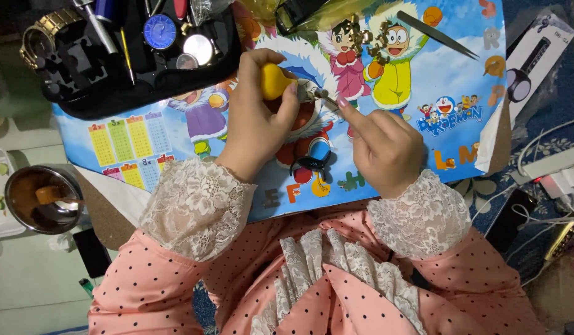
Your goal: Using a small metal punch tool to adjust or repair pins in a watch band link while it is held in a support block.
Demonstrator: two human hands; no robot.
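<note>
My left hand (259, 118) is closed around a small tool with a rounded yellow handle (273, 80) and a metal tip (311, 93). My right hand (386, 146) sits just to its right, with the index finger and thumb pinching at that metal tip. Both hands hover over a colourful cartoon lap board (448, 80). A small black ring-shaped part (310, 164) lies on the board under my hands. Gold watch-band links (367, 40) rest further up the board.
A black tool tray (101, 74) with screwdrivers, a blue disc and round lenses sits top left, a gold wristwatch (42, 37) at its corner. Black tweezers (439, 34) lie top right. A steel bowl (39, 198) stands left; a power strip (553, 170) and cables lie right.
</note>
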